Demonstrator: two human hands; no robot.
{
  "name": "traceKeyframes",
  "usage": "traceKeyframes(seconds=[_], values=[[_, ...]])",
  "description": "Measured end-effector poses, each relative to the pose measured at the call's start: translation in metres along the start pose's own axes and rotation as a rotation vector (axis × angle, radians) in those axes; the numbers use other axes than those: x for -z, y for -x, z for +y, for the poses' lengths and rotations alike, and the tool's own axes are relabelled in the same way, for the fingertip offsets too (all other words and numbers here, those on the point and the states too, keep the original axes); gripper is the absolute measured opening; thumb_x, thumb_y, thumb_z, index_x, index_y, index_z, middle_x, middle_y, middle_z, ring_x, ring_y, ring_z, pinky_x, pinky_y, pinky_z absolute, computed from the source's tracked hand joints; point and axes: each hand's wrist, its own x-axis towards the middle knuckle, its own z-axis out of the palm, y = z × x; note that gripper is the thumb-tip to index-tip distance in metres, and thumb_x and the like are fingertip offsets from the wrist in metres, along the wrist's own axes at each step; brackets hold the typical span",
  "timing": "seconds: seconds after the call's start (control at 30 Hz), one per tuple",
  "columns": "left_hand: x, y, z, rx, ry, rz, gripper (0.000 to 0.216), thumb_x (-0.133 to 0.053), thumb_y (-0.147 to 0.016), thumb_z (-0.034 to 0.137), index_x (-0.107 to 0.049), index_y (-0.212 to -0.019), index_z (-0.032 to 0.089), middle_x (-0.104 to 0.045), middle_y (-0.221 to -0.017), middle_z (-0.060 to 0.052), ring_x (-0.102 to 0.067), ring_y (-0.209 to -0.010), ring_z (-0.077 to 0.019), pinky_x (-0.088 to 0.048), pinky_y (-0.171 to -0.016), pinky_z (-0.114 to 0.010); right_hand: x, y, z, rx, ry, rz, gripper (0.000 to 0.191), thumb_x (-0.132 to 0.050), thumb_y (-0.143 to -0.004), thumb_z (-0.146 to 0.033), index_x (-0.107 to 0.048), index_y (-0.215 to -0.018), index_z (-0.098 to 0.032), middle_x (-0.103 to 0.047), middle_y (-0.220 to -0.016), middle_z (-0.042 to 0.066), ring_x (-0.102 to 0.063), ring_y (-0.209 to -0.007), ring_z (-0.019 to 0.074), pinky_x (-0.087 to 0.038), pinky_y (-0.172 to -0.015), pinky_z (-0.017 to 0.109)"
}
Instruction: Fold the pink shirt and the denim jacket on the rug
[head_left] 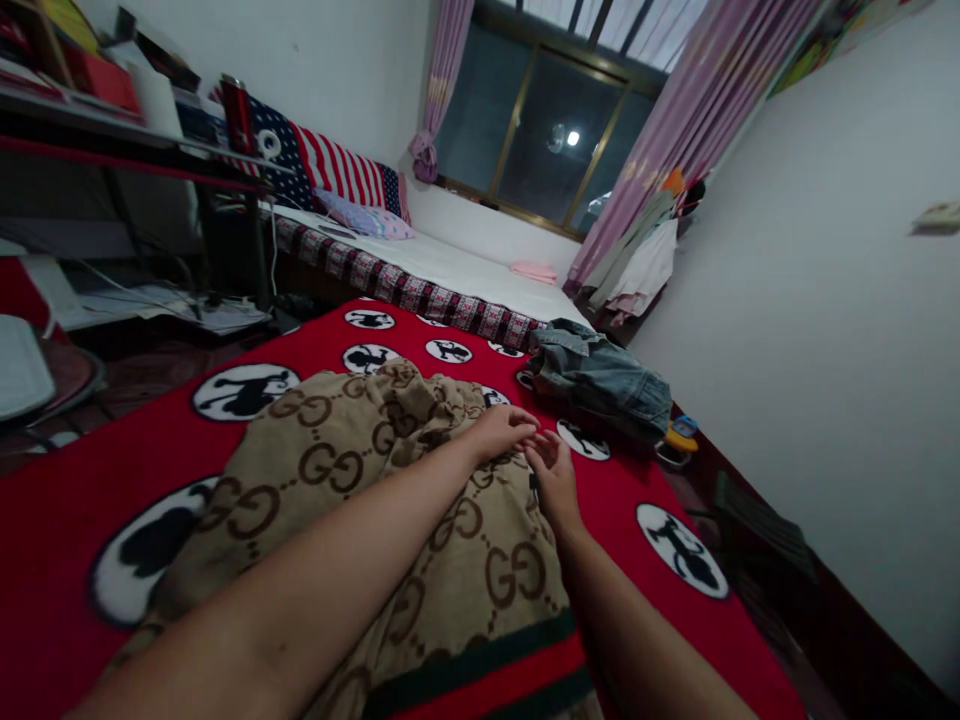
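Note:
A tan garment (pixel 322 470) with brown letter patterns lies spread on the red blanket (pixel 630 480). Its far edge is gathered and wrinkled like a waistband, and a green and red stripe crosses the near right part. My left hand (pixel 501 432) reaches over the garment to its far right edge, fingers bent and drawn together. Just right of it, my right hand (pixel 553 472) has its fingers curled, the tips meeting those of my left hand. Whatever is pinched between the fingertips is too small or hidden to make out.
Folded denim clothing (pixel 600 375) sits at the blanket's far right. Beyond is a bed (pixel 465 270) with pillows below a window. A cluttered desk (pixel 150 150) with a red flask (pixel 237 115) stands left, near a chair (pixel 22 370). A wall (pixel 825 300) bounds the right.

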Motion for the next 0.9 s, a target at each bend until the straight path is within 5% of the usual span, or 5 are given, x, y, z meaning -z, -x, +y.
traceKeyframes(seconds=[0.23,0.37,0.47,0.63,0.9], values=[[-0.004,0.015,0.018,-0.229,-0.480,0.193,0.030,-0.046,-0.081,0.007,-0.071,-0.096,0.008,-0.073,-0.085,-0.009,-0.068,-0.077,-0.0156,-0.054,-0.079,-0.029,-0.006,0.024,-0.011,0.011,-0.094,-0.014,0.036,-0.061,-0.070,-0.036,-0.054,-0.102,-0.021,-0.068,-0.101,0.011,-0.064,-0.097,0.0234,-0.049,-0.093,0.044],[-0.013,0.033,0.024,-0.321,-0.907,0.151,0.029,-0.048,-0.081,0.008,-0.073,-0.095,0.010,-0.072,-0.098,-0.013,-0.065,-0.097,-0.0215,-0.047,-0.096,-0.034,-0.005,0.023,-0.017,0.018,-0.050,-0.044,0.035,-0.057,-0.068,-0.036,-0.054,-0.099,-0.020,-0.068,-0.103,0.013,-0.064,-0.097,0.0241,-0.049,-0.094,0.046],[-0.011,0.062,0.033,-0.322,-0.996,0.132,0.025,-0.053,-0.082,0.012,-0.072,-0.098,0.011,-0.066,-0.109,-0.015,-0.058,-0.111,-0.0248,-0.041,-0.104,-0.038,-0.004,0.025,-0.021,-0.006,-0.056,-0.026,0.038,-0.058,-0.065,-0.036,-0.053,-0.098,-0.019,-0.067,-0.104,0.014,-0.064,-0.096,0.0245,-0.049,-0.095,0.046],[0.033,0.147,0.055,-0.430,-1.299,0.163,0.036,-0.057,-0.087,0.032,-0.063,-0.119,0.017,-0.048,-0.138,-0.015,-0.039,-0.132,-0.0301,-0.028,-0.114,-0.049,0.005,0.030,-0.025,-0.012,-0.060,-0.050,0.053,-0.066,-0.063,-0.042,-0.055,-0.107,-0.014,-0.063,-0.115,0.020,-0.064,-0.101,0.0265,-0.051,-0.092,0.045],[0.118,0.262,0.068,-0.099,-1.355,0.448,0.077,-0.057,-0.078,0.056,-0.043,-0.140,0.012,-0.041,-0.146,-0.018,-0.037,-0.136,-0.0336,-0.029,-0.113,-0.047,0.011,0.037,-0.036,0.011,-0.053,-0.004,0.050,-0.060,-0.073,-0.059,-0.062,-0.099,-0.016,-0.069,-0.103,0.015,-0.065,-0.094,0.0251,-0.053,-0.081,0.040]])
